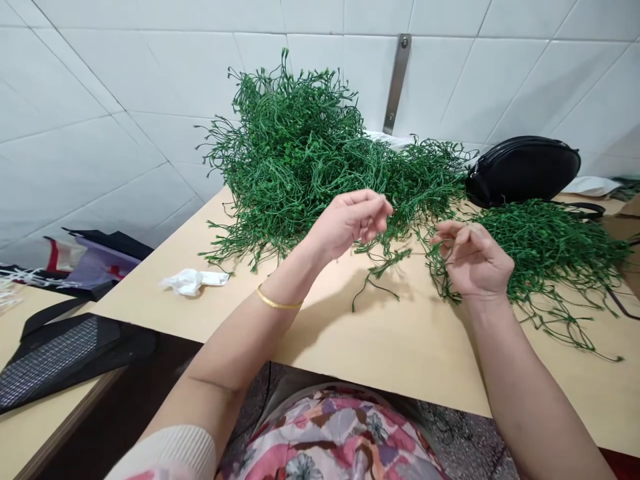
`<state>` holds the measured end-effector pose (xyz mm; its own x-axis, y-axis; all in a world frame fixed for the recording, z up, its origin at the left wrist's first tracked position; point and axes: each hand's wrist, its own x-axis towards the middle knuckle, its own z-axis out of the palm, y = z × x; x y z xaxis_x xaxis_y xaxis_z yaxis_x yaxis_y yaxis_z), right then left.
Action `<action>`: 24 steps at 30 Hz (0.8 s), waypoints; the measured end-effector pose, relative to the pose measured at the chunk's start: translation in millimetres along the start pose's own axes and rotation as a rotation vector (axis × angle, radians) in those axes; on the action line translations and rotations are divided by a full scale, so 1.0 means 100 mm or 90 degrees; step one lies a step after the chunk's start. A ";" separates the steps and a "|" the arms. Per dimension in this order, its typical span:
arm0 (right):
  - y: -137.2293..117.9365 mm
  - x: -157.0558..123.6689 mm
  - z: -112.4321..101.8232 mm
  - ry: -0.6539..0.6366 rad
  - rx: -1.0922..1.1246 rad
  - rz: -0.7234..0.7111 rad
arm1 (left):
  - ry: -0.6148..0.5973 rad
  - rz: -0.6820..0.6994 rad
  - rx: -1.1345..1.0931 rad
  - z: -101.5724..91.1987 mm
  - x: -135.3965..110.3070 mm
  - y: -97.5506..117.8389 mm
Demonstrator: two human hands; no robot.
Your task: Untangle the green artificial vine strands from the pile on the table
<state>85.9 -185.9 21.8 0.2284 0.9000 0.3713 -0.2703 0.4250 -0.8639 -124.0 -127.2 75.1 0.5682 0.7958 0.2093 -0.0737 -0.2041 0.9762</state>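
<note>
My left hand is raised in front of a large heap of green knotted cords. Its fingers are curled in, with thumb and forefinger together; anything between them is too small to make out. To the right, my right hand is closed in a loose pinch, fingertips pointing left. Green strands show right at those fingertips, and whether they are gripped is unclear. Below and between the hands, a few loose green cords lie on the table. A second pile of green cords spreads beyond my right hand.
A black bag stands against the tiled wall at the back right. Crumpled white plastic lies on the table's left side. A metal bracket is fixed to the wall. Lower left, a black mesh item rests on another surface.
</note>
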 end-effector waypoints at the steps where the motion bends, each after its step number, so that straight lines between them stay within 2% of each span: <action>1: -0.01 0.01 -0.01 -0.004 0.013 0.021 | 0.029 0.023 0.007 0.01 0.07 -0.04; 4: -0.01 0.02 -0.03 0.021 -0.022 0.059 | 0.022 0.048 0.177 0.15 0.19 -0.24; 8: 0.06 0.02 -0.03 0.025 -0.222 0.065 | -0.048 0.092 0.404 0.32 0.13 -0.46; 12: 0.08 -0.02 0.00 -0.089 -0.443 0.060 | -0.151 0.069 0.551 0.20 0.02 -0.56; 16: 0.07 -0.05 0.05 -0.156 -0.559 0.046 | -0.165 0.061 0.619 0.13 0.03 -0.73; 20: 0.11 -0.05 0.04 -0.178 -0.555 0.045 | -0.125 0.114 0.633 0.24 0.07 -0.91; 22: 0.14 -0.04 0.03 -0.183 -0.556 0.048 | -0.040 0.131 0.598 0.25 0.09 -0.94; 24: 0.15 -0.04 0.02 -0.181 -0.558 0.059 | 0.093 0.161 0.546 0.22 0.09 -0.92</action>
<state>78.9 -183.4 8.0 -0.0285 0.9659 0.2575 0.5549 0.2296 -0.7996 -93.5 -113.8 -13.9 0.5040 0.7223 0.4736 0.4875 -0.6906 0.5343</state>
